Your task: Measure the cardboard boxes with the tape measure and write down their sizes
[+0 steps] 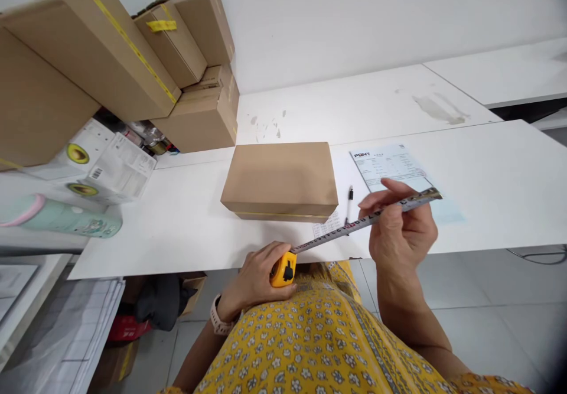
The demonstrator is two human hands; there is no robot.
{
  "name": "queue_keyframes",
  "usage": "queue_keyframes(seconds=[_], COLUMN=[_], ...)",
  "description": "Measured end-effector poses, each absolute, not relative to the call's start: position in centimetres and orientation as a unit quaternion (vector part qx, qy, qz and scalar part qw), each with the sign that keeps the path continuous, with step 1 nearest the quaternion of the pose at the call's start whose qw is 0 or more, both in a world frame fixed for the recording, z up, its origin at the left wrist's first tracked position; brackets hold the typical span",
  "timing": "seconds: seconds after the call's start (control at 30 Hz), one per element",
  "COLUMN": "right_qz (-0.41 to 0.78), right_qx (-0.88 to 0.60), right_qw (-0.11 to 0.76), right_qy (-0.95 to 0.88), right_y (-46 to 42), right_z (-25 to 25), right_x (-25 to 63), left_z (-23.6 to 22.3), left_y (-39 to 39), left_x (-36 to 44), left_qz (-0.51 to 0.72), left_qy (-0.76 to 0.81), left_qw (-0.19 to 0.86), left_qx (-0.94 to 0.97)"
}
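Before box (pixel 281 175), tape measure (pixel 361 221) (diagonal, rightward)

Tape measure (pixel 283 271), yellow: left hand (pixel 257 273) is gripping it; right hand (pixel 401 231) is holding the extended blade (pixel 328 236). Box (pixel 281 175), brown: is resting on white bench (pixel 186 228). Pen (pixel 349 204): is lying between box and form (pixel 381 166). Cartons (pixel 197 122): are standing stacked at left.

Yellow and black on the tape measure case (pixel 283 271), whitish with black and red figures along its blade (pixel 332 235), plain brown on the middle carton (pixel 280 175), mustard yellow with small pale flowers on the clothing (pixel 301 347), mint green with pink on the bottle (pixel 84 220), pale blue on the printed form (pixel 390 166), white on the tabletop (pixel 177 228).
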State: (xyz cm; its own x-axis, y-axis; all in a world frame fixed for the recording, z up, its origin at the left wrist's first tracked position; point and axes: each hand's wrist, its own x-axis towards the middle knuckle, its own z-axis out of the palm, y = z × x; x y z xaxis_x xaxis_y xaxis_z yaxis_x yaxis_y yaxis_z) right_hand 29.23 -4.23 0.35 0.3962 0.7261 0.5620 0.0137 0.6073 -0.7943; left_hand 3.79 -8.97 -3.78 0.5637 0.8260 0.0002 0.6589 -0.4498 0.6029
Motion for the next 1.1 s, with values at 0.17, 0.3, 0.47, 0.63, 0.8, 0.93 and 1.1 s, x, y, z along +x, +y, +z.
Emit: queue_keyframes(seconds=[0.17, 0.3, 0.47, 0.63, 0.8, 0.93, 1.1], right_qz=[0.267, 0.320, 0.290, 0.226, 0.210, 0.129, 0.024], right_qx=[-0.361, -0.369, -0.431, -0.465, -0.493, -0.569, -0.596], right_qw=[0.719, 0.602, 0.574, 0.535, 0.540, 0.569, 0.489], right_qy=[-0.531, -0.632, -0.633, -0.668, -0.649, -0.580, -0.637], right_y=[-5.9, -6.7, -7.1, -7.1, -7.3, -6.7, -6.3], right_z=[-0.6, -2.2, -3.6, -3.7, -4.8, -8.6, -14.1], right_x=[29.5, 27.6, 25.3, 26.0, 26.6, 27.2, 28.3], left_z=[-4.2, -4.4, -4.4, -4.2, -2.2, 0.7, 1.4], left_y=[-8.9, -8.7, -8.3, -7.9, -5.8, -1.8, 3.8], left_x=[4.0, 4.7, 5.7, 6.1, 4.8, 3.0, 2.3], left_qz=[0.189, 0.291, 0.344, 0.366, 0.443, 0.463, 0.367], left_qy=[0.457, 0.461, 0.423, 0.414, 0.395, 0.396, 0.458], left_qw=[0.308, 0.346, 0.363, 0.326, 0.189, 0.003, -0.058], left_qx=[0.813, 0.763, 0.756, 0.767, 0.783, 0.793, 0.808])
